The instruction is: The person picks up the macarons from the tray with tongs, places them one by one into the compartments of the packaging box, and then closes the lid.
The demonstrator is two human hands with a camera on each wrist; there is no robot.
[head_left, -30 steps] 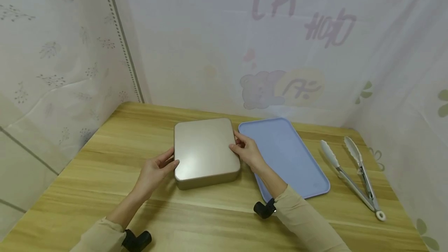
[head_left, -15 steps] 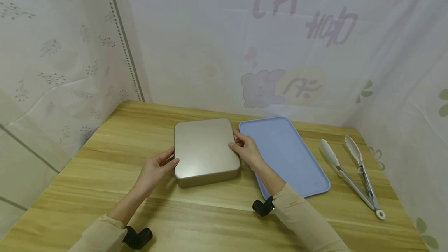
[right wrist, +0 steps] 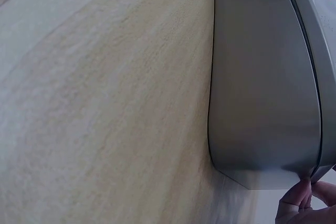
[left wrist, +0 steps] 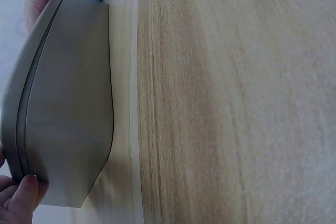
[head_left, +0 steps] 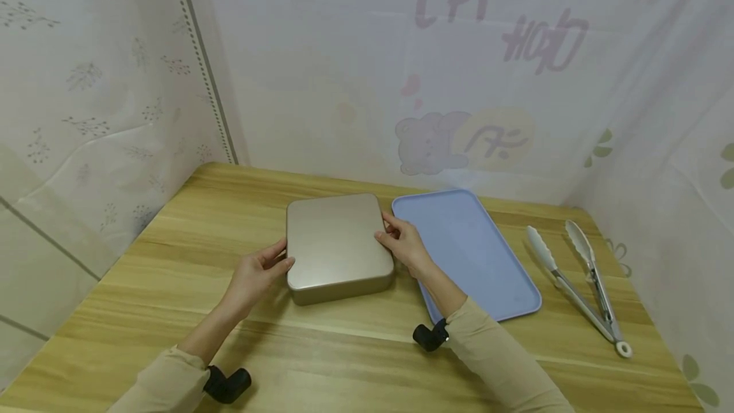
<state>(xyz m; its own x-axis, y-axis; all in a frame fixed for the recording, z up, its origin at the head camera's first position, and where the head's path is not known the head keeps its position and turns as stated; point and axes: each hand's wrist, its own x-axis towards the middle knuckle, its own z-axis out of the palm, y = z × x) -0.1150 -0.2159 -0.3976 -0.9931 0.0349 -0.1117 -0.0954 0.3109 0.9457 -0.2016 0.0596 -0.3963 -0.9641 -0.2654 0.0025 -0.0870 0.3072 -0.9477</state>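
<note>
A square champagne-coloured metal tin (head_left: 343,290) stands on the wooden table, its smooth lid (head_left: 338,241) on top. My left hand (head_left: 248,284) grips the lid's left edge, thumb on the upper rim and fingers at the side. On the opposite edge, my right hand (head_left: 408,248) pinches the lid in a similar way. A dark seam between lid and tin body (left wrist: 73,87) shows in the left wrist view, wider along part of its length. In the right wrist view the seam is thin, with right-hand fingertips (right wrist: 302,192) at its near end. Whatever is inside the tin is hidden.
Right of the tin lies a blue rectangular tray (head_left: 459,234), partly beneath the right forearm. Spread metal tongs (head_left: 582,304) with pale tips rest farther right. Patterned fabric (head_left: 321,81) hangs behind the table (head_left: 321,362) and at both sides.
Both hands keep their hold at the lid's edges, with barely any movement. The whole head view has shifted slightly; tray and tongs stay where they were.
</note>
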